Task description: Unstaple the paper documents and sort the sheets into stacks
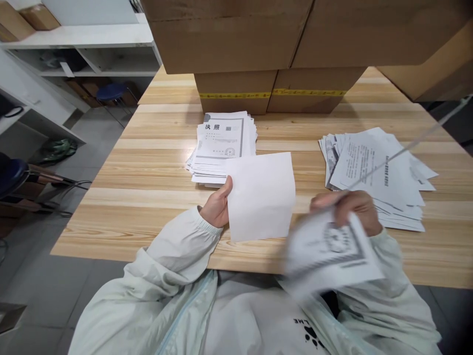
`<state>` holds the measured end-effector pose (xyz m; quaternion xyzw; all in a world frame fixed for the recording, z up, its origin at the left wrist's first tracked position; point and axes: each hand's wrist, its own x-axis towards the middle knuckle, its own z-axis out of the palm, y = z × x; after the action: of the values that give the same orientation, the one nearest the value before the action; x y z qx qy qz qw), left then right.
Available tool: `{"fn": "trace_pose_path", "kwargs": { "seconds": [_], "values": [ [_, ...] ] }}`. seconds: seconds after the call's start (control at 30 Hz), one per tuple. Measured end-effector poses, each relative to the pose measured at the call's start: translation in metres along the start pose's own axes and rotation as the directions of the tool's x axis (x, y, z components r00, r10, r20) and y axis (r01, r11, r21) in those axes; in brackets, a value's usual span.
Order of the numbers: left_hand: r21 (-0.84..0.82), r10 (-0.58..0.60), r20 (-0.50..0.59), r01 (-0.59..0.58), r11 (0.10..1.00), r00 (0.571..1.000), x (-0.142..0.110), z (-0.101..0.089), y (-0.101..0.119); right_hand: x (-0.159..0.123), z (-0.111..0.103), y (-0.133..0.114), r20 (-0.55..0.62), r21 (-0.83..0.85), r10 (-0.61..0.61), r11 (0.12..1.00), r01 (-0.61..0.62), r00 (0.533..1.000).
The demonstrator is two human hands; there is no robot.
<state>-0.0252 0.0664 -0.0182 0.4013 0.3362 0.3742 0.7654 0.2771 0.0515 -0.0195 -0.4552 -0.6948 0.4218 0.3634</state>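
Observation:
My left hand (218, 202) is closed on the left edge of a blank white sheet of paper (262, 197), thumb on top. That sheet is held above the table and overlaps the near corner of a paper stack (221, 143) with a printed certificate on top. My right hand (347, 209) pinches a printed sheet (332, 246) by its upper part. This sheet is tilted, hangs near the table's front edge and is smeared by motion. Beyond the right hand lies a loose, fanned pile of printed papers (380, 172).
Stacked cardboard boxes (236, 39) stand at the back of the wooden table (148, 172). A thin pale strip (410, 143) slants from the upper right towards my right hand. White shelves (96, 37) and blue stools (113, 91) are off to the left.

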Motion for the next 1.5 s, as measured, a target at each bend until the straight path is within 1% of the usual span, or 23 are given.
{"fn": "trace_pose_path", "kwargs": {
  "seconds": [0.07,0.13,0.17,0.23,0.4,0.53,0.8,0.9,0.97,1.0,1.03,1.07,1.1,1.13,1.17,1.2,1.23,1.27,1.33,1.37,1.4,1.43,1.5],
  "values": [
    [0.001,-0.010,0.025,0.010,1.000,1.000,0.000,0.000,0.000,0.007,0.016,-0.017,0.101,0.103,0.042,0.993,-0.053,0.994],
    [0.012,-0.016,0.047,0.015,1.000,0.999,0.001,0.001,0.000,0.011,0.025,-0.029,0.175,0.175,0.098,0.976,-0.129,0.980],
    [0.020,-0.015,0.053,0.014,1.000,0.998,0.001,0.001,0.000,0.012,0.028,-0.032,0.190,0.205,0.123,0.965,-0.162,0.974],
    [0.026,-0.005,0.043,0.004,1.000,0.999,0.001,0.002,0.000,0.013,0.031,-0.034,0.189,0.248,0.143,0.950,-0.188,0.971],
    [-0.031,-0.013,-0.026,0.012,0.999,1.000,0.001,0.005,-0.001,0.013,0.032,-0.031,0.189,0.283,0.132,0.942,-0.182,0.973],
    [-0.039,-0.030,0.026,0.031,0.999,0.999,0.000,0.005,-0.001,0.013,0.037,-0.030,0.203,0.299,0.141,0.933,-0.199,0.969],
    [0.147,0.052,0.064,-0.061,0.987,0.997,-0.001,0.007,-0.002,0.012,0.042,-0.030,0.231,0.319,0.102,0.931,-0.175,0.968],
    [0.085,0.045,0.061,-0.050,0.995,0.997,-0.001,0.006,-0.004,0.012,0.045,-0.031,0.253,0.300,0.069,0.943,-0.146,0.965],
    [-0.003,0.023,0.019,-0.023,1.000,1.000,-0.002,0.005,-0.005,0.011,0.047,-0.032,0.261,0.269,0.041,0.956,-0.114,0.964],
    [-0.047,0.012,-0.005,-0.012,0.999,1.000,-0.002,0.004,-0.004,0.010,0.047,-0.032,0.252,0.249,0.029,0.964,-0.093,0.967],
    [-0.089,0.004,-0.027,-0.007,0.996,1.000,-0.003,0.004,-0.003,0.009,0.046,-0.032,0.213,0.231,0.018,0.971,-0.069,0.977],
    [-0.129,0.002,-0.046,-0.008,0.992,0.999,-0.003,0.004,-0.002,0.008,0.044,-0.031,0.134,0.214,0.010,0.976,-0.039,0.991],
    [-0.167,0.007,-0.062,-0.018,0.986,0.998,-0.004,0.004,0.000,0.008,0.042,-0.030,0.020,0.198,0.000,0.980,-0.004,1.000],
    [-0.199,0.020,-0.080,-0.036,0.979,0.997,-0.005,0.005,0.003,0.008,0.040,-0.028,-0.106,0.189,-0.014,0.981,0.034,0.994],
    [-0.220,0.040,-0.101,-0.061,0.974,0.994,-0.006,0.005,0.005,0.008,0.037,-0.026,-0.218,0.191,-0.033,0.979,0.075,0.975],
    [-0.227,0.064,-0.124,-0.091,0.970,0.990,-0.008,0.006,0.007,0.009,0.036,-0.025,-0.292,0.203,-0.055,0.972,0.118,0.955],
    [-0.217,0.099,-0.154,-0.131,0.967,0.983,-0.009,0.007,0.009,0.011,0.035,-0.023,-0.312,0.222,-0.080,0.963,0.154,0.947],
    [-0.185,0.143,-0.180,-0.176,0.967,0.973,-0.011,0.008,0.010,0.012,0.037,-0.022,-0.277,0.243,-0.105,0.954,0.175,0.955],
    [-0.063,0.259,-0.205,-0.277,0.959,0.944,-0.016,0.009,0.011,0.013,0.044,-0.022,-0.144,0.252,-0.147,0.951,0.180,0.979],
    [0.017,0.325,-0.198,-0.329,0.944,0.925,-0.019,0.009,0.012,0.013,0.049,-0.022,-0.103,0.233,-0.162,0.955,0.182,0.982],
    [0.100,0.391,-0.182,-0.378,0.920,0.902,-0.021,0.009,0.013,0.012,0.055,-0.023,-0.096,0.206,-0.177,0.959,0.194,0.979],
    [0.178,0.453,-0.160,-0.426,0.887,0.877,-0.024,0.008,0.015,0.010,0.061,-0.023,-0.121,0.177,-0.201,0.959,0.221,0.972],
    [0.301,0.558,-0.120,-0.505,0.809,0.821,-0.027,0.007,0.019,0.007,0.071,-0.024,-0.222,0.107,-0.264,0.950,0.293,0.938]
  ]
}}
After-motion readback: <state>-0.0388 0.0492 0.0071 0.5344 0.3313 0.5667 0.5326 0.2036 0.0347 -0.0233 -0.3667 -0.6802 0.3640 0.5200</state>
